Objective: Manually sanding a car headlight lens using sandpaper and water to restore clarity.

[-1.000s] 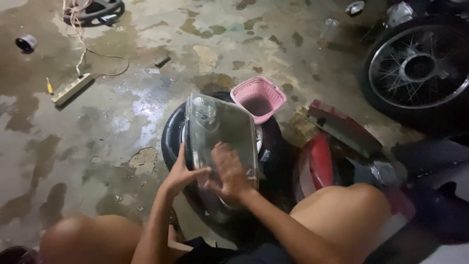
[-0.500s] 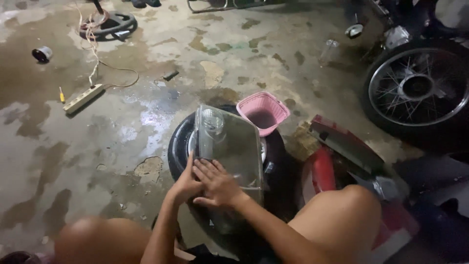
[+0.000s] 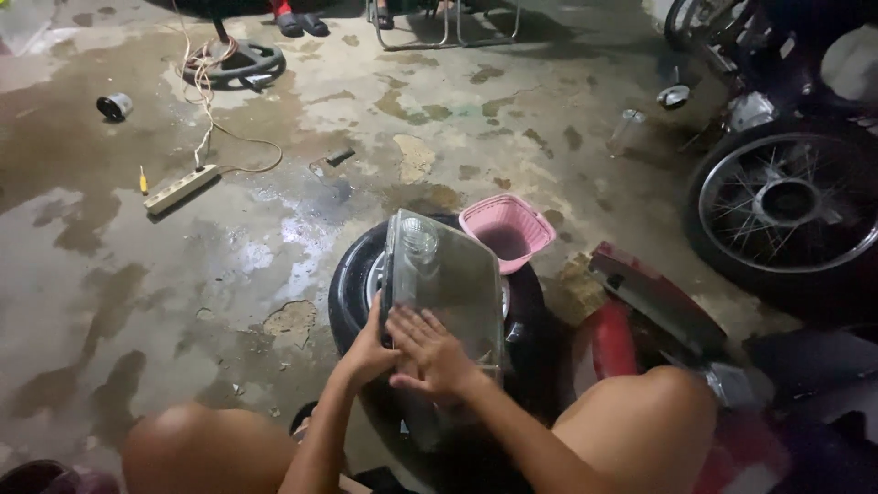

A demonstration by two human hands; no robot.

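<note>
Headlight lens [image 3: 444,274] sits lower on tyre [image 3: 352,284] now; left hand [image 3: 370,352] grips its edge, right hand [image 3: 430,352] spread flat on it.

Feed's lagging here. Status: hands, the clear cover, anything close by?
Left hand grips clear headlight cover at its left edge. Right hand flat on its face. Cover rests over black tyre; pink basket just behind.

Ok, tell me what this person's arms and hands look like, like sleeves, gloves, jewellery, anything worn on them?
Both arms are bare as far up as the view shows, with no sleeves in sight. The left hand and right hand wear no gloves. No watch, bracelet or ring shows, though the dim light makes small items hard to rule out.
</note>
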